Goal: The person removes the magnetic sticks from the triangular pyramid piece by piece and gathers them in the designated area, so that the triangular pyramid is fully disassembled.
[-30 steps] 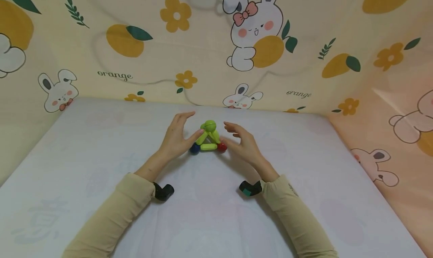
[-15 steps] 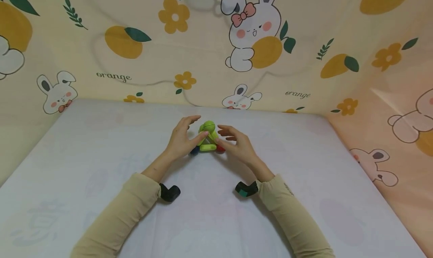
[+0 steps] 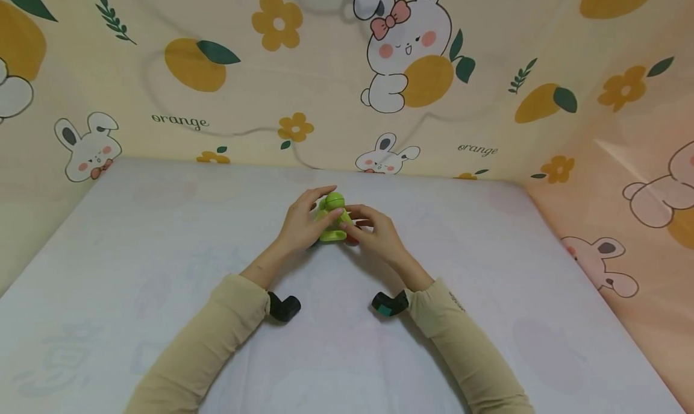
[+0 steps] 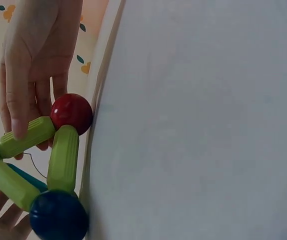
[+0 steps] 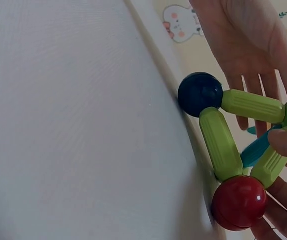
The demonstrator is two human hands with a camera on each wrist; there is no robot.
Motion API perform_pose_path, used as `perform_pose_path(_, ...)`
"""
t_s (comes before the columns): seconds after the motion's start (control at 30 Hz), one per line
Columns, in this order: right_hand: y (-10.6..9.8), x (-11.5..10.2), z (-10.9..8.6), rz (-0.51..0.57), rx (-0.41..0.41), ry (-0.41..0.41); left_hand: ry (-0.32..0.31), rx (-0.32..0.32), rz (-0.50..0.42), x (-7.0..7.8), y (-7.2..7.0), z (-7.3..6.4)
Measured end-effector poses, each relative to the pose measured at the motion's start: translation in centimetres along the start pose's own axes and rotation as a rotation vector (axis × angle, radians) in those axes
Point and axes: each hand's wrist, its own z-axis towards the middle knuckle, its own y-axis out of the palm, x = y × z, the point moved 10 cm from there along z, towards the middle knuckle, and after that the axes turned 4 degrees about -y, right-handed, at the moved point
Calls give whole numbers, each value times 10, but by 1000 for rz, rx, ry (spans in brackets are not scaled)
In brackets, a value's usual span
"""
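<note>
A small frame of magnetic building rods and balls stands on the white-covered table. Its green ball [image 3: 335, 200] sits at the peak, over green rods [image 3: 332, 236] joined in a triangle. At the lower corners are a dark blue ball [image 5: 200, 94] and a red ball [image 4: 71, 114]; a teal rod [image 5: 258, 148] runs behind. My left hand [image 3: 305, 221] holds the left side, thumb across the front below the peak and fingers behind. From the right, my right hand [image 3: 379, 230] pinches the sloping green rod [image 4: 27, 137] between thumb and fingers. In the head view, my left hand mostly hides the blue ball.
The white cover [image 3: 336, 341] spreads over the table on all sides of the frame. Behind it rises a cream cloth [image 3: 233, 100] printed with rabbits and oranges, which also lines the sides. A black wrist camera [image 3: 284, 307] sits at my left cuff, another [image 3: 390, 304] at my right.
Both hands have moved inward from either side and closed around the rod frame. The frame itself stays at about the same spot on the table.
</note>
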Motion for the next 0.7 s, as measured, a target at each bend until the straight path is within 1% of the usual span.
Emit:
perform_pose_path(0.2,0,0,2,-23,7,9,-18,-16,-15,-1,4,0)
perform_pose_path(0.37,1,-1,1,-19,-6,25,-16,-41,-9,1,5,-1)
perform_pose_path(0.53,1,-3,0,1,-17,24,-22,-50,-52,2,6,-2)
perform_pose_path(0.7,2,-2,0,-5,-17,40,-47,-48,-76,-1,7,-3)
